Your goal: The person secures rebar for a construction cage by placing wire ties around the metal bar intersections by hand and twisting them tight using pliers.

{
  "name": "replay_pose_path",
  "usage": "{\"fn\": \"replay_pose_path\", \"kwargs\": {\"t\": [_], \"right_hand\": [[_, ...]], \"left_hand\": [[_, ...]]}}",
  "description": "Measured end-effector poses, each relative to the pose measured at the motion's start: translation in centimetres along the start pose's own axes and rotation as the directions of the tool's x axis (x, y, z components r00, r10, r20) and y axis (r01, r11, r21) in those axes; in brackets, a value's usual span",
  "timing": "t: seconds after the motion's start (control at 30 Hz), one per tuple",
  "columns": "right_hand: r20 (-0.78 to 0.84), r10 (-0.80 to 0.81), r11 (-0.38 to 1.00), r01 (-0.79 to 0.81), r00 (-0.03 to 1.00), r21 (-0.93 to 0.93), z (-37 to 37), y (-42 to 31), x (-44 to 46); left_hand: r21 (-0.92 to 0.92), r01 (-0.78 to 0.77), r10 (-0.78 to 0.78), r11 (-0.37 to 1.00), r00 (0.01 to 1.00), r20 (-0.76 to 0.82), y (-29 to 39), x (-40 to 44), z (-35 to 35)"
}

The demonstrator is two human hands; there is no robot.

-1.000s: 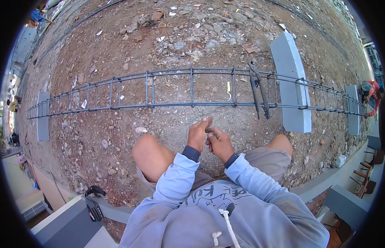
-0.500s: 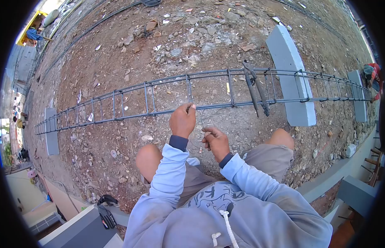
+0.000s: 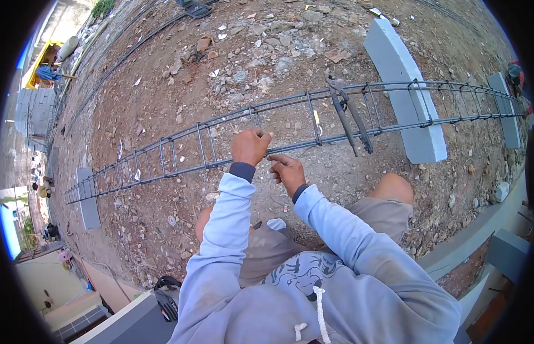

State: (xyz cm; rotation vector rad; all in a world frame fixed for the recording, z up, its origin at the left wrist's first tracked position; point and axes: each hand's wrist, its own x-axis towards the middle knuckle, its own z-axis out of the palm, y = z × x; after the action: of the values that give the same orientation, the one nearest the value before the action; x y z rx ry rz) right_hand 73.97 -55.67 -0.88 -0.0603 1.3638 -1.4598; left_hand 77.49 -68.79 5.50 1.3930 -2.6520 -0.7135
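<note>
A long, ladder-like rebar cage [image 3: 208, 142] crosses in front of me, rising toward the right. My left hand [image 3: 251, 147] is closed over its near bars beside a stirrup, fingers pinched together; what they grip is hidden. Just below and to the right, my right hand [image 3: 288, 173] pinches a thin tie wire [image 3: 271, 192], whose strand curves down under the fingers. The two hands' fingertips nearly meet at the near bar. A pair of dark-handled pincers [image 3: 348, 117] lies across the cage to the right of my hands.
Pale grey blocks support the cage: a large one [image 3: 403, 92] at right, one [image 3: 88, 200] at left and another [image 3: 504, 109] at far right. Stones litter the dirt ground [image 3: 158, 97]. Another person [image 3: 516, 74] is at the far right edge. A black bag [image 3: 168, 295] sits lower left.
My right hand has moved up and left, closer to the near bar and my left hand. The left hand has shifted slightly up and left. The view has tilted, so the cage slopes more.
</note>
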Motion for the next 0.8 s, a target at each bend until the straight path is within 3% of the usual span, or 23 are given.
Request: {"fn": "replay_pose_path", "kwargs": {"t": [0.03, 0.13, 0.23, 0.37, 0.43, 0.53, 0.6, 0.63, 0.67, 0.7, 0.8], "right_hand": [[0.020, 0.100, 0.989, -0.102, 0.995, 0.109, 0.4, -0.7, -0.1], [0.073, 0.233, 0.958, -0.242, 0.970, 0.156, 1.2, -0.2, 0.9], [0.072, 0.243, 0.962, -0.249, 0.967, 0.107, 1.5, -0.2, 1.4], [0.060, 0.271, 0.962, -0.272, 0.961, 0.026, 1.6, -1.1, 1.5], [0.049, 0.286, 0.958, -0.286, 0.957, -0.013, 1.6, -2.0, 0.9], [0.013, 0.250, 0.968, -0.249, 0.968, -0.037, 2.6, -3.4, -0.7], [-0.010, 0.136, 0.990, -0.136, 0.991, -0.039, 4.1, -4.8, -2.3], [-0.054, 0.084, 0.991, -0.089, 0.995, -0.101, 4.2, -4.6, -2.1], [-0.001, -0.069, 0.959, 0.066, 0.998, -0.276, 3.0, -1.9, 0.3], [0.006, -0.099, 0.927, 0.094, 0.995, -0.364, 3.0, -2.2, 0.5], [0.044, -0.095, 0.910, 0.105, 0.994, -0.401, 3.6, -4.5, 0.2]], "left_hand": [[-0.044, 0.022, -0.024, 0.999, 0.999, -0.044, -0.2, -0.3, -0.1], [-0.146, 0.052, -0.073, 0.988, 0.986, -0.148, -1.0, -1.8, -0.6], [-0.156, 0.051, -0.079, 0.986, 0.981, -0.178, -1.5, -3.2, -0.5], [-0.380, 0.128, -0.217, 0.916, 0.955, -0.201, -3.0, -4.3, 0.9], [-0.559, 0.216, -0.351, 0.801, 0.925, -0.145, -3.0, -6.1, 1.5], [-0.872, 0.123, -0.418, 0.473, 0.903, -0.100, -3.1, -8.1, 3.0], [-0.940, 0.117, -0.451, 0.319, 0.892, -0.042, -3.1, -8.5, 4.2], [-0.961, 0.140, -0.482, 0.240, 0.876, 0.007, -2.9, -8.5, 4.3], [-0.975, 0.152, -0.517, 0.160, 0.854, 0.048, -3.0, -8.6, 4.3], [-0.976, 0.172, -0.516, 0.133, 0.853, 0.080, -2.9, -8.7, 4.1], [-0.978, 0.203, -0.529, 0.043, 0.835, 0.150, -3.3, -8.3, 4.9]]}}
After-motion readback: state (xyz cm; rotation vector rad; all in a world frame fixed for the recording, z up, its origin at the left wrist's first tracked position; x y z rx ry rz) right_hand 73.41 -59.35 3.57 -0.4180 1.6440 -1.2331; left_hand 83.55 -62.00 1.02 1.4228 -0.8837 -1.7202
